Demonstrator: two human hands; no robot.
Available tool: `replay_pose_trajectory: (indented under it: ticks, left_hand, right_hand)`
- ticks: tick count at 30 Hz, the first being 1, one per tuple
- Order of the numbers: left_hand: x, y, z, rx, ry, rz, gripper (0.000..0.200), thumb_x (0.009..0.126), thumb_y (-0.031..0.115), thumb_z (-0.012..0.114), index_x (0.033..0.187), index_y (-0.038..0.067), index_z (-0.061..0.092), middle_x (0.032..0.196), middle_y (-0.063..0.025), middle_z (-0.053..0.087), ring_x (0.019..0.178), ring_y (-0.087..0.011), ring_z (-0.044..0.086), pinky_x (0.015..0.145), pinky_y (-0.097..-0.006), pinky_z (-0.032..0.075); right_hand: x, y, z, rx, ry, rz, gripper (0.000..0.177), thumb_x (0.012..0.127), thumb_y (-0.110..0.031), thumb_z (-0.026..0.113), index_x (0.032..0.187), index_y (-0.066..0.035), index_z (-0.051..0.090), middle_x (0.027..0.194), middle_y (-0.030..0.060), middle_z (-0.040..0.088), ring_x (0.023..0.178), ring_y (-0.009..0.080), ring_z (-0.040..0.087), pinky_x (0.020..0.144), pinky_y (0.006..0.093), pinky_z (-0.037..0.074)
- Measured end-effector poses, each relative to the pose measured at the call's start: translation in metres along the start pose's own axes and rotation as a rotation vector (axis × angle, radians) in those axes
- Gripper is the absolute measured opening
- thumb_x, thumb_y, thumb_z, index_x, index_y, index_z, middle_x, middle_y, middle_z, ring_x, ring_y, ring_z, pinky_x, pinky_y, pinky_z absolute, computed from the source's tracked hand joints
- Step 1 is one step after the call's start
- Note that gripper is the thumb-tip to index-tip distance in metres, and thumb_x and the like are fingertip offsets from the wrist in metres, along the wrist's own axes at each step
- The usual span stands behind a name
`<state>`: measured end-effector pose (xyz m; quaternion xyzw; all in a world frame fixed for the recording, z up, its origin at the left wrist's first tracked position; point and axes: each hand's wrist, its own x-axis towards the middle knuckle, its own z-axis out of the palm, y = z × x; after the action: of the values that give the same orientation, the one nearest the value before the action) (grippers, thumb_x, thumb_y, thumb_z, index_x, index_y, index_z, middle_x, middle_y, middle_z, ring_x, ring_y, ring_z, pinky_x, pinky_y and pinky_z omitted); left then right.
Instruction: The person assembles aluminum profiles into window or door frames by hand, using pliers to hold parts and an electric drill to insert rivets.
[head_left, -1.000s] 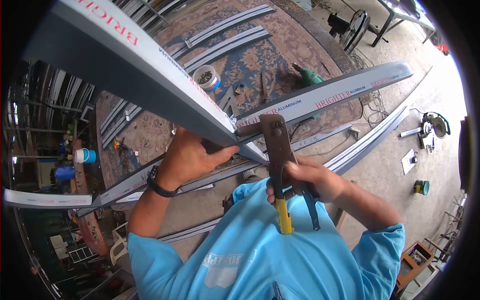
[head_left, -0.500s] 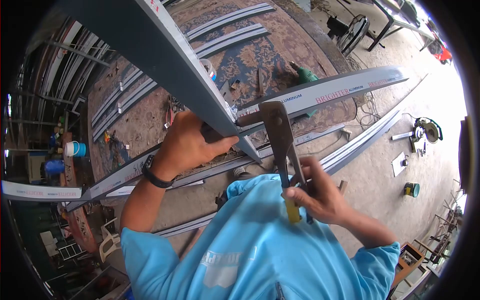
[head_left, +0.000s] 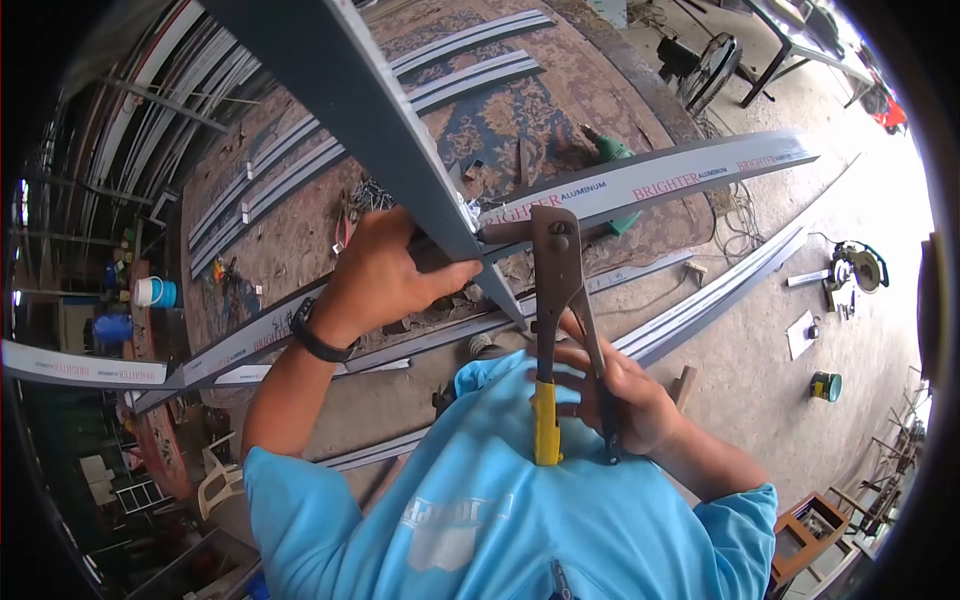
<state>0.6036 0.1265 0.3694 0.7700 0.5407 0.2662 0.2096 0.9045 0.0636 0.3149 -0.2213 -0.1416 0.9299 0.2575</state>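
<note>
Starting from the left, a blue bucket (head_left: 155, 293) stood at the far left edge of the floor. Your left hand (head_left: 385, 275), with a black band (head_left: 315, 340) on its wrist, was closed round the dark profile (head_left: 340, 90) just short of the corner where it met the labelled profile (head_left: 650, 185). The grip was full, with the thumb on the near face and the fingers hidden behind. Both bars were up in the air before your chest, above the carpet (head_left: 480, 130), and spare lengths (head_left: 470, 45) lay along the carpet's far edge.

The riveter (head_left: 555, 265) pointed its nose into that corner joint, touching it or all but touching. Your right hand (head_left: 615, 395) was wrapped low round the riveter's two handles, its grip holding them part-way apart. The yellow sleeve (head_left: 545, 430) showed just left of your fingers. A green drill (head_left: 612, 152) lay at the carpet's right edge, and a chop saw (head_left: 860, 265) sat on bare floor far to the right.

Judging by their look, these long hollow bars were light for their length but stiff, so they would swing and lever hard on the joint. Their protective film looked slick. A hold close to the corner, where your left hand was, seemed the sound place, because one farther out would let the joint twist. The riveter looked head-heavy and best taken near the handle ends.
</note>
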Motion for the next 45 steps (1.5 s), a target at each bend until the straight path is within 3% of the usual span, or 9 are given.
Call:
replay_pose_trajectory:
  ticks: [4, 8, 11, 13, 18, 27, 36, 40, 45]
  left_hand:
    - [0.003, -0.001, -0.003, 0.006, -0.006, 0.028, 0.031, 0.076, 0.019, 0.087, 0.098, 0.005, 0.071, 0.093, -0.0151, 0.074, 0.085, -0.0349, 0.074, 0.078, -0.0413, 0.058]
    - [0.003, -0.004, -0.002, 0.070, 0.013, 0.060, 0.030, 0.075, 0.018, 0.087, 0.098, 0.005, 0.072, 0.094, -0.0154, 0.073, 0.088, -0.0350, 0.073, 0.080, -0.0421, 0.057]
    - [0.002, -0.006, 0.000, 0.015, 0.053, 0.007, 0.031, 0.071, 0.020, 0.090, 0.092, 0.004, 0.074, 0.092, -0.0119, 0.072, 0.084, -0.0312, 0.069, 0.081, -0.0408, 0.053]
    - [-0.001, -0.010, 0.000, -0.022, 0.027, -0.019, 0.031, 0.070, 0.021, 0.090, 0.092, 0.004, 0.074, 0.092, -0.0122, 0.072, 0.086, -0.0315, 0.069, 0.082, -0.0410, 0.053]
    - [-0.001, -0.001, -0.004, 0.013, 0.006, -0.001, 0.029, 0.073, 0.019, 0.088, 0.094, 0.006, 0.073, 0.093, -0.0136, 0.073, 0.089, -0.0337, 0.071, 0.080, -0.0415, 0.055]
    - [0.001, -0.007, -0.003, 0.030, 0.006, 0.045, 0.027, 0.076, 0.018, 0.087, 0.094, 0.006, 0.072, 0.092, -0.0144, 0.073, 0.082, -0.0351, 0.073, 0.076, -0.0416, 0.057]
    - [-0.001, -0.006, 0.002, 0.009, 0.036, 0.002, 0.031, 0.072, 0.022, 0.089, 0.092, 0.003, 0.074, 0.092, -0.0129, 0.073, 0.085, -0.0324, 0.070, 0.080, -0.0414, 0.054]
    - [0.000, -0.007, -0.003, 0.020, 0.019, 0.061, 0.028, 0.075, 0.018, 0.088, 0.095, 0.006, 0.071, 0.091, -0.0138, 0.073, 0.085, -0.0341, 0.073, 0.077, -0.0412, 0.057]
    - [0.000, 0.003, -0.002, 0.046, 0.034, 0.080, 0.028, 0.075, 0.016, 0.088, 0.096, 0.006, 0.072, 0.091, -0.0135, 0.073, 0.085, -0.0337, 0.073, 0.077, -0.0401, 0.057]
  right_hand:
    - [-0.006, 0.002, -0.017, -0.150, -0.223, 0.201, 0.081, 0.089, -0.053, 0.077, 0.146, -0.003, 0.048, 0.118, 0.0125, 0.064, 0.113, 0.0243, 0.066, 0.102, 0.0408, 0.050]
    - [0.007, -0.011, -0.008, -0.433, 0.053, 0.292, 0.039, 0.096, -0.036, 0.076, 0.112, -0.005, 0.058, 0.095, 0.0097, 0.067, 0.086, 0.0187, 0.069, 0.075, 0.0354, 0.056]
    - [0.006, -0.023, -0.002, -0.525, 0.111, 0.275, 0.043, 0.094, -0.033, 0.078, 0.120, -0.004, 0.059, 0.091, 0.0084, 0.066, 0.081, 0.0188, 0.068, 0.072, 0.0351, 0.056]
    - [0.001, -0.020, -0.004, -0.848, 0.293, -0.290, 0.044, 0.096, -0.025, 0.077, 0.129, -0.004, 0.058, 0.086, 0.0077, 0.067, 0.077, 0.0209, 0.069, 0.071, 0.0352, 0.056]
    - [-0.029, -0.145, 0.024, -1.824, 0.138, -0.072, 0.064, 0.087, -0.001, 0.074, 0.148, -0.004, 0.053, 0.073, -0.0008, 0.058, 0.063, 0.0063, 0.052, 0.057, 0.0274, 0.043]
    - [-0.001, -0.011, -0.009, -0.111, 0.038, 0.018, 0.062, 0.096, -0.026, 0.076, 0.150, -0.008, 0.051, 0.140, 0.0128, 0.059, 0.114, 0.0198, 0.061, 0.103, 0.0379, 0.048]
    - [0.008, -0.018, -0.004, -0.629, 0.117, 0.332, 0.041, 0.088, -0.042, 0.082, 0.098, -0.005, 0.067, 0.086, 0.0058, 0.068, 0.084, 0.0160, 0.068, 0.076, 0.0321, 0.054]
    - [0.000, -0.024, 0.007, -0.913, 0.362, -0.269, 0.036, 0.092, -0.025, 0.080, 0.115, -0.001, 0.066, 0.081, 0.0080, 0.070, 0.077, 0.0195, 0.071, 0.075, 0.0360, 0.056]
    - [-0.030, -0.143, 0.032, -1.750, 0.064, -0.119, 0.058, 0.092, -0.003, 0.070, 0.148, -0.005, 0.055, 0.081, 0.0153, 0.074, 0.073, 0.0252, 0.074, 0.069, 0.0329, 0.055]
